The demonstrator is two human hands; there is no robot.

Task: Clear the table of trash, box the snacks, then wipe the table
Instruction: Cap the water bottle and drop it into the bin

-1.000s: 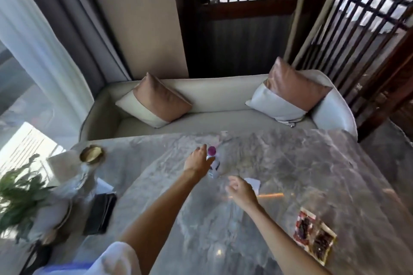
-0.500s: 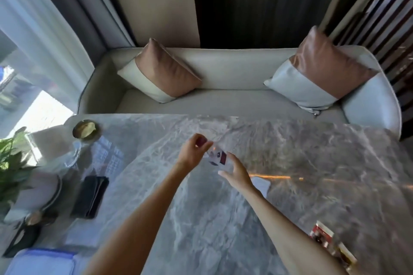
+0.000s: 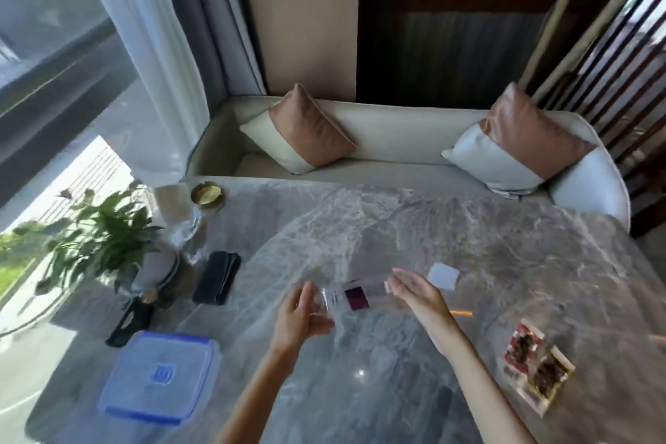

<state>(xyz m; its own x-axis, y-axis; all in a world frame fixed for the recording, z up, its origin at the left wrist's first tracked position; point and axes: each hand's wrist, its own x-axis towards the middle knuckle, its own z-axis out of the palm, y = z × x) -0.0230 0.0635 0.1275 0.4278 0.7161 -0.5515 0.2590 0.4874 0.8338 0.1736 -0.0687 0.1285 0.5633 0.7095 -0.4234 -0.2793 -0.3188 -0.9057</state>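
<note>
A clear plastic bottle [image 3: 346, 298] with a dark purple label lies sideways in the air just above the marble table [image 3: 468, 238]. My left hand [image 3: 302, 317] grips its left end with thumb and curled fingers. My right hand [image 3: 414, 294] presses its straight fingers against the bottle's right end. A small white scrap of paper [image 3: 443, 276] lies just beyond my right hand. Two red-and-white snack packets [image 3: 537, 368] lie at the right. A plastic box with a blue lid [image 3: 158, 375] sits closed at the near left.
A thin orange stick [image 3: 461, 314] lies right of my right wrist. A folded black cloth [image 3: 216, 277], a potted plant [image 3: 101, 241] and a gold dish [image 3: 207, 193] stand along the left side. A cream sofa [image 3: 396, 141] with two cushions runs behind the table.
The bottle has been lifted from where it stood and turned sideways between both hands, nearer to me. The camera has tilted, bringing the blue-lidded box into view.
</note>
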